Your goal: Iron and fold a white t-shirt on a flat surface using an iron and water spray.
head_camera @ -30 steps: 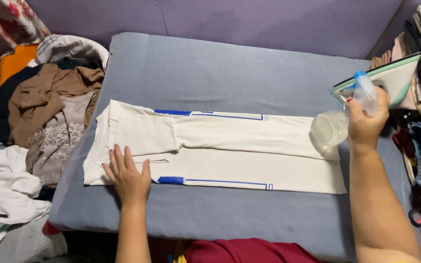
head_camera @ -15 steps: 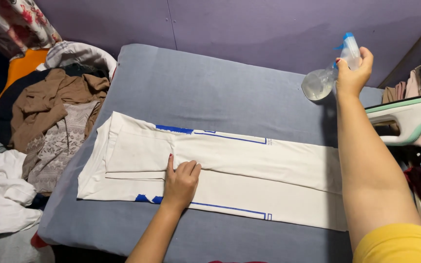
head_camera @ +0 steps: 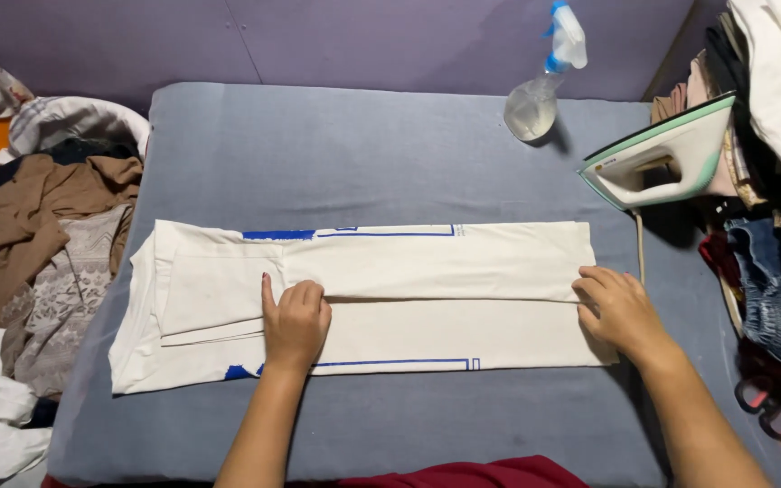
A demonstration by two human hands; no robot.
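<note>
Folded white cloth garment with blue line trim [head_camera: 427, 298] lies flat across the grey padded board [head_camera: 363, 154]. My left hand [head_camera: 296, 321] presses its middle, fingers loosely curled; my right hand [head_camera: 621, 312] rests open-fingered on its right end. Clear plastic spray bottle [head_camera: 544, 77] and white-and-green iron [head_camera: 666, 158] stand behind.

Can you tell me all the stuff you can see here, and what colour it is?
Folded cotton garment: one, white with blue lines, middle of the board.
Padded ironing board: one, grey-blue, under the garment.
Clear plastic spray bottle: one, blue-and-white top, far right corner of the board.
Steam iron: one, white and green, right edge.
Heap of clothes: one, brown, white, left.
Stack of clothes: one, mixed colours, right.
Left hand: flat on garment.
Right hand: on garment's right end.
</note>
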